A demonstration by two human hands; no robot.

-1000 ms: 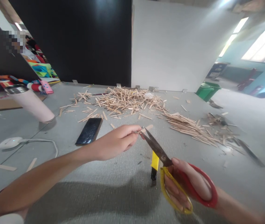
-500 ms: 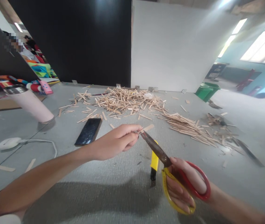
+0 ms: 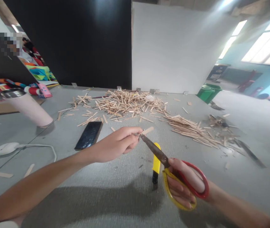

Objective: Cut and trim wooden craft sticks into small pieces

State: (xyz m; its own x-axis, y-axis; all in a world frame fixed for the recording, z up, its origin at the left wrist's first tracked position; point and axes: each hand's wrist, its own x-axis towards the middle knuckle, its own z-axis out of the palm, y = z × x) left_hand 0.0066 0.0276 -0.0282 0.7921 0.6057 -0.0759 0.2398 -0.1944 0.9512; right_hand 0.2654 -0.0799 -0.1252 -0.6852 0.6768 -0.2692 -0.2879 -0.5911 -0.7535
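Wooden stick (image 3: 148,130) partly hidden by left fingers (image 3: 132,130), yellow cutter (image 3: 156,165) partly behind scissors (image 3: 164,159), blurred scraps (image 3: 216,121) at right

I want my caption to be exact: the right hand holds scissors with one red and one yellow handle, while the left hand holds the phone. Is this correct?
Not quite: in the head view, the left hand holds a wooden stick; the phone lies on the table. The red-and-yellow-handled scissors are indeed in the right hand.

A craft workroom is indicated by heaped flat pale wooden sticks (image 3: 127,104), red-and-yellow-handled metal scissors (image 3: 155,150) and a slim yellow-and-black plastic cutter (image 3: 156,164).
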